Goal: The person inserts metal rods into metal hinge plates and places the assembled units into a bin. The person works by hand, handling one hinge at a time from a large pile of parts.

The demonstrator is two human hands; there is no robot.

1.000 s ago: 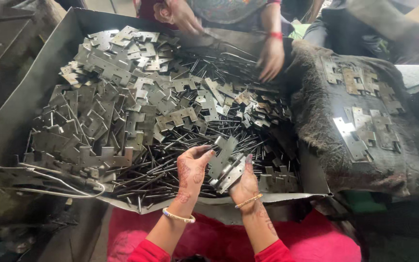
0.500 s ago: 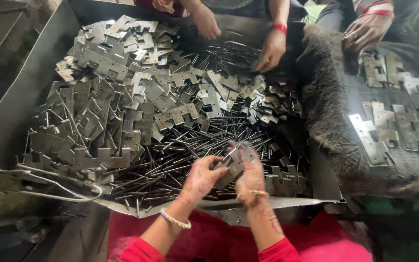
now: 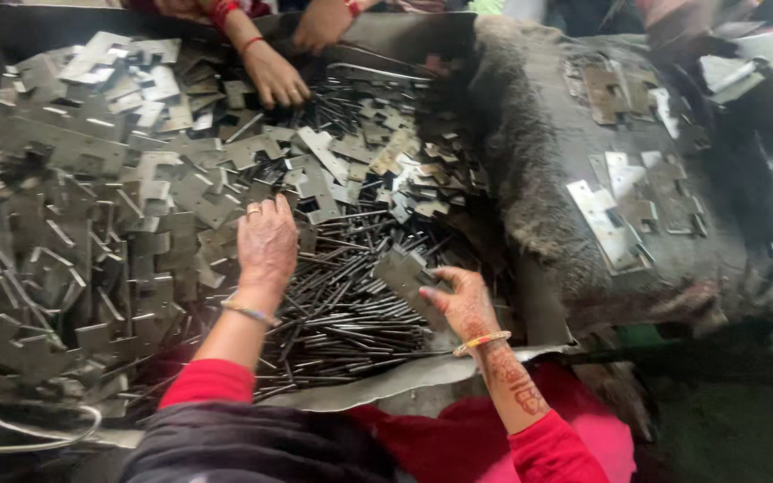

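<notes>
Gripping one flat metal plate (image 3: 404, 273), right hand (image 3: 462, 304)

Stamped and notched, the plate is held over the loose steel pins (image 3: 342, 313) near the front of the tray (image 3: 386, 380); it should handle as stiff, fairly light, smooth and sharp-edged, so hold it by the flat faces near one end, as the closed right fingers (image 3: 440, 300) do. The left hand (image 3: 266, 241) rests palm down, fingers spread, on the heap of similar plates (image 3: 91, 161). Another person's hands (image 3: 275, 76) work the far side; finished pieces lie on the dark cloth (image 3: 539, 161).

Dim, soft overhead light, glare on metal plates (image 3: 91, 152) — motion blur, edges smeared
</notes>
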